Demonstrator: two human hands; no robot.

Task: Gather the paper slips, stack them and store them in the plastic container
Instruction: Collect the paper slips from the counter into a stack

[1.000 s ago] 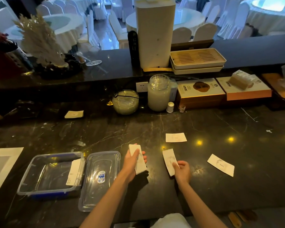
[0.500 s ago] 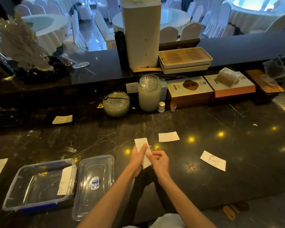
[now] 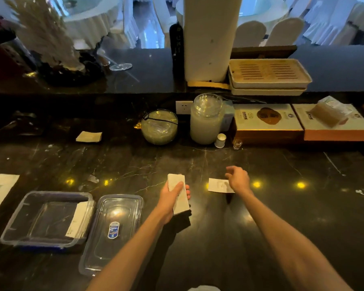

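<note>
Since the earlier frame the right hand (image 3: 237, 179) has left the stack and reached up-right of centre; it hovers with fingers loosely spread and curled, empty, over the right end of a paper slip (image 3: 218, 185) lying flat on the dark marble counter (image 3: 282, 206). Left hand (image 3: 172, 198), centre frame, grips the stack of slips (image 3: 178, 191), thumb pressed on top. Lower left: open plastic container (image 3: 15, 227) with one slip (image 3: 77, 220) leaning against its right wall; its lid (image 3: 114, 234) lies just beside it to the right. Another slip (image 3: 89, 136) lies at mid left, well apart from the hands.
</note>
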